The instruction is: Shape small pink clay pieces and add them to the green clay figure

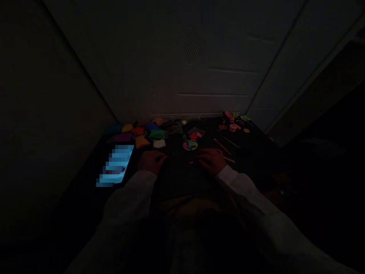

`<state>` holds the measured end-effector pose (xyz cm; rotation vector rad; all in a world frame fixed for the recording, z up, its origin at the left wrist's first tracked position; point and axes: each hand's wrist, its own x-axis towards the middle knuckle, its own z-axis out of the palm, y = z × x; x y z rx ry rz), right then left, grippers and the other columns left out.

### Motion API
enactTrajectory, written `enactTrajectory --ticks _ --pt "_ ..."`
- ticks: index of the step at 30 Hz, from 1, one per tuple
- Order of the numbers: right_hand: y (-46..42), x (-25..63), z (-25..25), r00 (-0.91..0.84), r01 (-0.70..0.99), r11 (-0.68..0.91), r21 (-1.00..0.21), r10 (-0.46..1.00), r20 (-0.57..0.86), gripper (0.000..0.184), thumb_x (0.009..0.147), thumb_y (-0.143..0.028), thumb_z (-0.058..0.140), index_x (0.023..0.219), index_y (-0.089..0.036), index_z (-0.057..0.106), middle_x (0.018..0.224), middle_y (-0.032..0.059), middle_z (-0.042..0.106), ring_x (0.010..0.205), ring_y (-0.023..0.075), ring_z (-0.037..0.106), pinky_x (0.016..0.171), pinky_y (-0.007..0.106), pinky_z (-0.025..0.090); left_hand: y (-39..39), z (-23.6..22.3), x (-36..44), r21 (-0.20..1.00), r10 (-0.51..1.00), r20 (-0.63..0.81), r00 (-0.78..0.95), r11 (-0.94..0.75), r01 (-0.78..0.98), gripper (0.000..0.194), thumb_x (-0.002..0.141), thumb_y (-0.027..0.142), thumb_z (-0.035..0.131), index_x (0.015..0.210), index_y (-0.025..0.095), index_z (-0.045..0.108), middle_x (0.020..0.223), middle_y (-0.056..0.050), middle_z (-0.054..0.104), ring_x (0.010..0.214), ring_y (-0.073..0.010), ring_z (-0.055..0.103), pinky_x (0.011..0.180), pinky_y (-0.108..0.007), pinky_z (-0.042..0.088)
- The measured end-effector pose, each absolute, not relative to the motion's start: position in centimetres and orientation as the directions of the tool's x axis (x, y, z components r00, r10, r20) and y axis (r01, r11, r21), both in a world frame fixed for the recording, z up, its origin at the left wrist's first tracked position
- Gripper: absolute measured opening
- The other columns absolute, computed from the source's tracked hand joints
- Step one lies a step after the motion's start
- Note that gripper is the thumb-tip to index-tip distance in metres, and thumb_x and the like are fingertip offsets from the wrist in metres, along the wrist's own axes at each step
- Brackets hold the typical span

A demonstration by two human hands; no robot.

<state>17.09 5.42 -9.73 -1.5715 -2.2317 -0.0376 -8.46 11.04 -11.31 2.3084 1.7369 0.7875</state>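
The left hand [151,161] at centre-left and right hand [211,160] at centre-right have fingers curled — grip on any object cannot be determined. Beyond, at frame centre, lies the round green figure [190,144]: likely light, soft, easily dented; hold by the rim. Coloured packets [157,134], left of centre, show no legible labels.

A round green figure [190,144] with red and blue parts rests on the dark worktop [178,179]; a short, thin pinkish strip [191,162] shows just in front of it.
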Motion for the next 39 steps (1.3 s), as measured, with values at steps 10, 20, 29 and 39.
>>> enactTrajectory --ticks 10,20,29,39 --pt "8.0 25.2 -8.9 0.020 0.989 0.019 -0.145 0.965 0.260 0.043 0.077 -0.047 0.036 0.096 -0.017 0.059 0.088 0.0101 0.058 0.081 0.0208 0.052 0.067 0.031 0.039 10.3 -11.0 -7.6 0.343 0.898 0.395 0.194 -0.340 0.876 0.033 0.070 0.036 0.047 0.093 0.016 0.059 0.096 -0.008 0.058 0.094 -0.0221 0.047 0.085 -0.034 0.033" --pt "6.4 21.3 -7.9 0.006 0.997 -0.002 -0.080 0.999 0.045 0.044 0.080 -0.046 0.030 0.084 -0.018 0.063 0.087 0.0097 0.059 0.073 0.0158 0.056 0.061 0.024 0.039 6.7 -10.3 -1.6 0.325 0.889 0.356 0.288 -0.407 0.854 0.017 0.069 0.038 0.051 0.077 0.029 0.063 0.091 0.002 0.059 0.094 -0.0208 0.040 0.077 -0.037 0.029" --pt "6.0 19.9 -8.6 0.036 0.985 -0.010 -0.172 0.989 0.144 0.036 0.083 -0.040 0.029 0.091 -0.017 0.056 0.084 0.0090 0.061 0.070 0.0166 0.058 0.057 0.025 0.040 6.8 -10.3 -0.4 0.385 0.922 0.304 0.239 -0.349 0.855 0.016 0.070 0.038 0.052 0.073 0.028 0.064 0.087 0.002 0.060 0.091 -0.0181 0.042 0.075 -0.035 0.027" --pt "4.3 15.7 -9.8 -0.100 0.877 0.200 -0.438 0.965 0.241 0.031 0.082 -0.027 0.033 0.108 -0.019 0.048 0.100 0.0012 0.058 0.085 0.0097 0.055 0.074 0.019 0.042 6.8 -10.5 -0.5 0.391 0.931 0.305 0.200 -0.314 0.865 0.020 0.072 0.039 0.048 0.074 0.027 0.062 0.089 0.001 0.060 0.092 -0.0198 0.041 0.078 -0.038 0.026"
